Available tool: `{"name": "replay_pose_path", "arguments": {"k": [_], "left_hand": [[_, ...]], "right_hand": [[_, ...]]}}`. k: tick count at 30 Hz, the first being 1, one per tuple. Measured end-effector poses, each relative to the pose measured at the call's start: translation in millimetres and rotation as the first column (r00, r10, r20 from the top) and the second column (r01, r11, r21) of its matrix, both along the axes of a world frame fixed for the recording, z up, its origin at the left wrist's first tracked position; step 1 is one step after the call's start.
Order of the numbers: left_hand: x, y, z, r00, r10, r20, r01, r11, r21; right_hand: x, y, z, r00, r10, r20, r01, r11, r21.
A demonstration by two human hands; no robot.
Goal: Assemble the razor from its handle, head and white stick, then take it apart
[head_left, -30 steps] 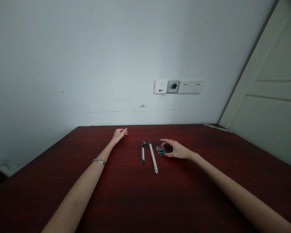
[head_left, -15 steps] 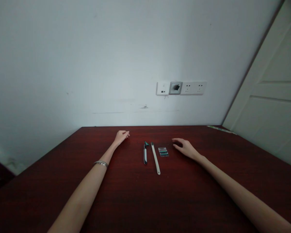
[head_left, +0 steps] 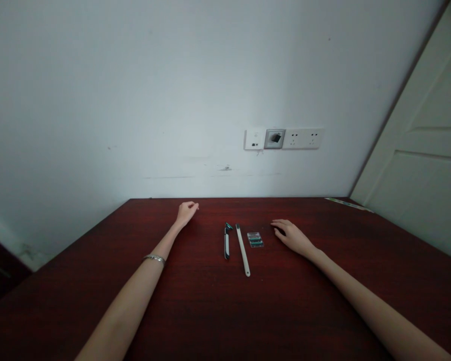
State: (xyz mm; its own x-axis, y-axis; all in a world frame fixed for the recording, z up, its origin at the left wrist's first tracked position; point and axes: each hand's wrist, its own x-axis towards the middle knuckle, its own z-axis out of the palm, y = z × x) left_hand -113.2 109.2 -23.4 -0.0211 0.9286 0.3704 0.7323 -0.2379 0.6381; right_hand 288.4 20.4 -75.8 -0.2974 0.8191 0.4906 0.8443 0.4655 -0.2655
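My left hand (head_left: 187,213) rests on the dark red table with its fingers curled in, and nothing shows in it. To its right lies a razor (head_left: 226,241) with a grey-and-black handle and a green head. Beside the razor is a long, slim white stick (head_left: 243,251) with a dark far end and a small hole at the near end, perhaps a toothbrush. A small clear case of razor cartridges (head_left: 255,239) sits right of the stick. My right hand (head_left: 291,235) lies on the table just right of the case, fingers apart and holding nothing.
The table (head_left: 210,316) runs back to a white wall. Several sockets and switches (head_left: 302,139) are mounted there. A thin patterned strip (head_left: 349,204) lies at the back right edge, near a white panelled door (head_left: 428,150).
The fingers of my left hand have curled in more. My right hand has settled slightly lower. The whole view has shifted a little; the things on the table lie as before.
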Motion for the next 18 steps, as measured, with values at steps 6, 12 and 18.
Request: {"name": "replay_pose_path", "arguments": {"k": [6,12,18], "left_hand": [[13.9,-15.1,52.9,0.983,-0.11,-0.144,0.088,0.985,-0.151],[51.8,-55.9,83.8,0.891,-0.175,-0.419,0.089,0.972,-0.217],[83.9,-72.2,63.3,0.824,-0.407,-0.394,0.186,0.852,-0.49]], "right_hand": [[0.2,0.5,-1.1,1.0,-0.008,-0.004,0.008,1.0,0.002],[-0.6,-0.1,-0.4,1.0,-0.007,0.01,0.007,1.0,0.011],[-1.1,-1.4,1.0,1.0,-0.005,0.003,0.005,1.0,0.009]]}}
